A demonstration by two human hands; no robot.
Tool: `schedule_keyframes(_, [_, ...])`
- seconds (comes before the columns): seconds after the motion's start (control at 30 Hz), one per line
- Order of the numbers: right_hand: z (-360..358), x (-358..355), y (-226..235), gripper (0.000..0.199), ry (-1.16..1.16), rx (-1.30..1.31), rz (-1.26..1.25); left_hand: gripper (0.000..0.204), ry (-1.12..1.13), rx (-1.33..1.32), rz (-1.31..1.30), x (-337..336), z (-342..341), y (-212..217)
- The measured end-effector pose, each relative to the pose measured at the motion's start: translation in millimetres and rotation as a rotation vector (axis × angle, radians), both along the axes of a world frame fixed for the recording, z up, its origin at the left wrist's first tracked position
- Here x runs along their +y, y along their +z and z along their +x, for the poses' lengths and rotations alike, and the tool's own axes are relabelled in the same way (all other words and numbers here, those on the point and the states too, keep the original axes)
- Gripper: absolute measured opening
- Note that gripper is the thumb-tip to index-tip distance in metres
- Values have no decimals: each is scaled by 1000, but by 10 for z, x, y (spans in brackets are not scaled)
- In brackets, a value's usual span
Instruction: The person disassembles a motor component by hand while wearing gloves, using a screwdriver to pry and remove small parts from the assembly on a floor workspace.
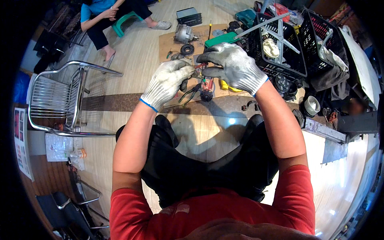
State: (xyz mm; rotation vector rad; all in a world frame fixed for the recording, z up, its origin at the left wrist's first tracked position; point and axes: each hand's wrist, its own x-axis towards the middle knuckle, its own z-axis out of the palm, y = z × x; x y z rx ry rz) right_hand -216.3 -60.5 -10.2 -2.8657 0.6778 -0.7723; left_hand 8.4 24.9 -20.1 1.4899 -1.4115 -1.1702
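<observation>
Left fingers beside right fingers, near pliers

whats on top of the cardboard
On the cardboard lie a silver metal housing, a black round part and pliers, among others. The left hand and right hand cover some of it; what's beneath them is hidden.

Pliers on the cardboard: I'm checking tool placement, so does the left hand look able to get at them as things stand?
Probably yes: the pliers lie close to the left hand, and their spread handles look uncovered. That hand seems occupied, though, so it may need freeing first.
</observation>
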Motion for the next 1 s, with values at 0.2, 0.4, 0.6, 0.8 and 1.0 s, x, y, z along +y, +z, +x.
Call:
schedule_keyframes(0.2, [60,38,18,30,-5,79,-103,30,-13,-36,44,29,-6,48])
schedule_keyframes(0.4, [24,43,14,29,-29,112,-183,36,-73,-85,151,14,-47,196])
schedule_keyframes(0.6, [58,84,45,26,-65,152,-38,26,-98,-676,-335,44,-51,-124])
schedule_keyframes(0.8, [-15,21,-5,30,-82,-8,272,23,66,-1109,-993,38,-160,-66])
schedule_keyframes(1.0, [-29,52,38,41,-91,-69,321,16,64,-1073,-971,35,-207,-16])
